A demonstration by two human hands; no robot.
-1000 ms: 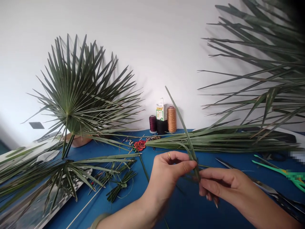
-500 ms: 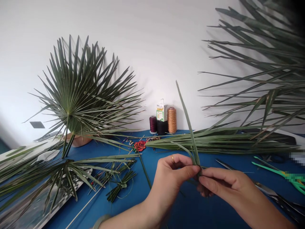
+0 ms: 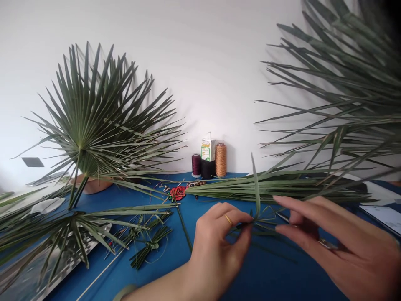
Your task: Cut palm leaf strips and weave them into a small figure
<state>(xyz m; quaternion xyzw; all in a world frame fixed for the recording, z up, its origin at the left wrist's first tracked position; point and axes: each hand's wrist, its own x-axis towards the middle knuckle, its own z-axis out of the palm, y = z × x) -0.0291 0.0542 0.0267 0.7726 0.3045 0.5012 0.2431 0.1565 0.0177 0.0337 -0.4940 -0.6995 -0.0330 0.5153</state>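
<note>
My left hand (image 3: 221, 242), with a ring on one finger, pinches a green palm leaf piece (image 3: 257, 194). One strip of the piece stands upright, and thinner strips fan out to the right from the fingertips. My right hand (image 3: 332, 242) is just right of the piece, its thumb and index finger spread apart and not touching the strips. Behind its fingers a metal tool, which looks like part of the scissors (image 3: 327, 244), is partly hidden on the blue surface (image 3: 266, 276).
Fan palm leaves (image 3: 90, 125) rise at the left, others (image 3: 341, 92) at the right. A long leaf bundle (image 3: 232, 188) lies behind my hands. Thread spools (image 3: 221, 161), a small carton (image 3: 206, 149), a red rose patch (image 3: 178, 192) and small tied leaf pieces (image 3: 152, 246) are farther back and left.
My right hand has let go of the leaf piece, moved right and opened. The upright strip has dropped lower, and the thin strips now show. The view has shifted slightly.
</note>
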